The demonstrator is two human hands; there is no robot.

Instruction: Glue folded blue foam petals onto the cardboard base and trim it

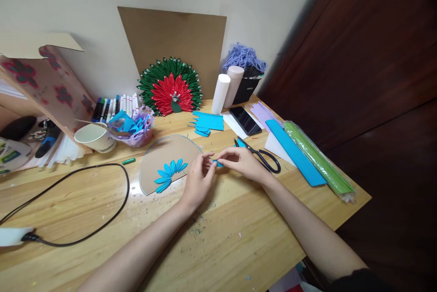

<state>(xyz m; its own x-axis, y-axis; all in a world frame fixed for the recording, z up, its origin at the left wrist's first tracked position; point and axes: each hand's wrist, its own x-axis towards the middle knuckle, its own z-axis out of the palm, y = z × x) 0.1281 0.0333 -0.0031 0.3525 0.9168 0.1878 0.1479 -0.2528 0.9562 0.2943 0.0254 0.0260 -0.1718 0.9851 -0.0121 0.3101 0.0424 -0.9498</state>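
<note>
Between my fingertips is a small piece of blue paper (218,163), mostly covered by the fingers. My left hand (201,176) pinches its left end, and my right hand (241,162) pinches the right end. Just left of my hands lies a half-round cardboard piece (153,155), with several folded blue paper petals (167,173) fanned along its straight edge. Black-handled scissors (262,155) rest beside my right hand, their blades over a bit of blue paper. Beyond my hands lie cut blue paper strips (210,121).
A red and green paper peacock (174,89) leans on a cardboard sheet (180,32) at the wall. A phone (246,120), rolled blue paper (295,153) and wrapped green paper (317,160) lie right. A paper cup (95,137), scrap basket (136,135) and black cable (128,187) are left.
</note>
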